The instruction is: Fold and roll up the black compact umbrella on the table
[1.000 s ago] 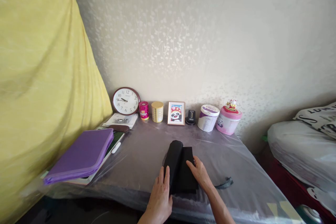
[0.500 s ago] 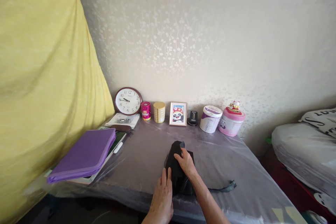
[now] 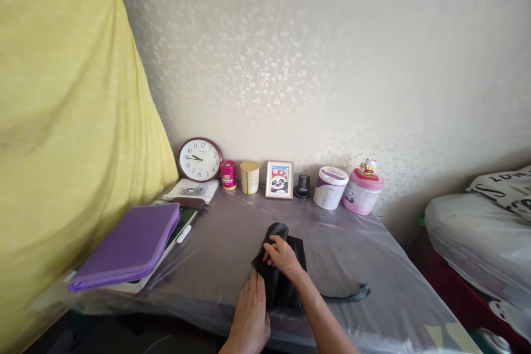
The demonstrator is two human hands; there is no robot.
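Head view: a black, folded fabric bundle (image 3: 270, 285) is laid near the front edge of a greyish table covered in clear plastic (image 3: 219, 243), and it is touched by both hands. At its 7 o'clock side, the left hand (image 3: 252, 312) is laid with its fingers straight and close together; whether the fabric is gripped by them cannot be told. Its upper part is crossed from 4 o'clock by the right hand (image 3: 282, 257), whose fingers are bent over the fabric; whether any of it is pinched cannot be told.

Toward 4 o'clock from the bundle, a dark blue-grey fabric strap (image 3: 352, 294) is stretched along the table. At 9 o'clock, well apart, a flat purple zip folder (image 3: 128, 246) is stacked on other flat items. Near the wall, a round, brown-rimmed wall clock (image 3: 201, 159) is propped at 10 to 11 o'clock, a pale-framed panda picture (image 3: 280, 180) is stood at 12, and a pink-lidded white tub (image 3: 363, 196) is placed at 2.
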